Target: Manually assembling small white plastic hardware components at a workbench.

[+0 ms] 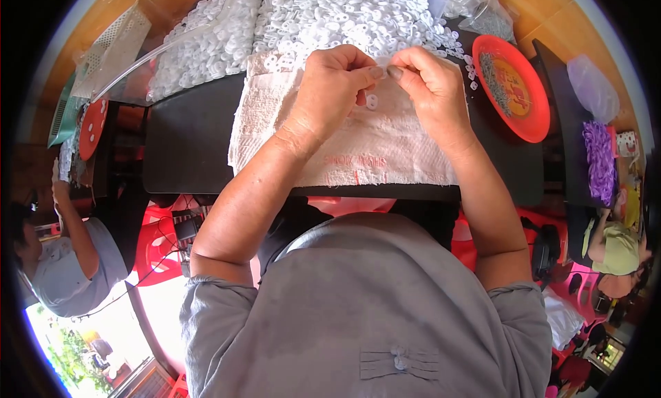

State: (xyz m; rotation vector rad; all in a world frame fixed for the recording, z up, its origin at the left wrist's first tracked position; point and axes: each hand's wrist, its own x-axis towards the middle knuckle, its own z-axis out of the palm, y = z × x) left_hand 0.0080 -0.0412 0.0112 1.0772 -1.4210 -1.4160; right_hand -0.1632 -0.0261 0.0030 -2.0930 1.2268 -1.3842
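My left hand (334,85) and my right hand (435,88) meet fingertip to fingertip above a pale towel (406,160). Thumb and fingers of the left are pinched on a small white plastic piece (383,65), mostly covered by the fingertips. The right is pinched too, right up against that piece; what lies between its fingers is too small to make out. Just below the fingertips, a loose white piece with holes (372,102) rests on the towel. Beyond the hands spreads a big heap of similar white pieces (337,16).
A red plate (536,128) with small grey metal parts (492,81) stands to the right on the black table (186,140). Clear plastic bags (490,19) lie behind it. A purple bundle (599,164) is farther right. Other people sit at left (76,260) and right (616,250).
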